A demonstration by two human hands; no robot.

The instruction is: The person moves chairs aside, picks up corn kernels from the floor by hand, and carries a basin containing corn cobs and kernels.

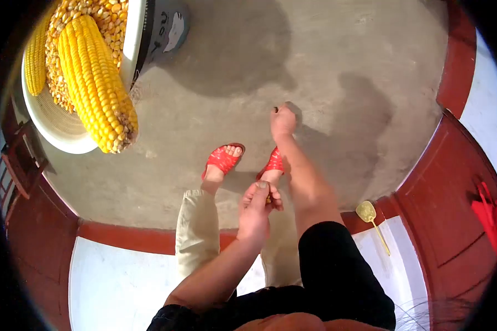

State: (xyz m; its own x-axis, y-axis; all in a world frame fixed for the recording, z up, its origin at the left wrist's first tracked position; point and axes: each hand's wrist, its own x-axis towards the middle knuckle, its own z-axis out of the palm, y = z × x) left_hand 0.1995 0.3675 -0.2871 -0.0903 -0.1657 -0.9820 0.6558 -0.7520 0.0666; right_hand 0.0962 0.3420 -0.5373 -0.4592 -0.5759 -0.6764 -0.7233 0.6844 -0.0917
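My left hand (pixel 257 207) is low in the middle, in front of my legs, its thumb pressed over curled fingers. Small yellow corn kernels (pixel 269 198) show between them. Farther forward, my right hand (pixel 283 120) is closed above the floor; a tiny dark spot shows at its fingers, and what it holds, if anything, is too small to name. At the upper left, a large yellow corn cob (pixel 94 83) lies over a white basket (pixel 66 135) that bears loose kernels (pixel 116 22). A second cob (pixel 35 63) lies at its left side. Neither hand touches the basket.
A grey bucket (pixel 168 27) stands beside the basket on the concrete floor (pixel 337 44). My feet wear red sandals (pixel 224 159). A yellow fly swatter (pixel 366 211) lies at the lower right. Red fabric (pixel 488 218) is at the right edge, by dark red panels (pixel 442 193).
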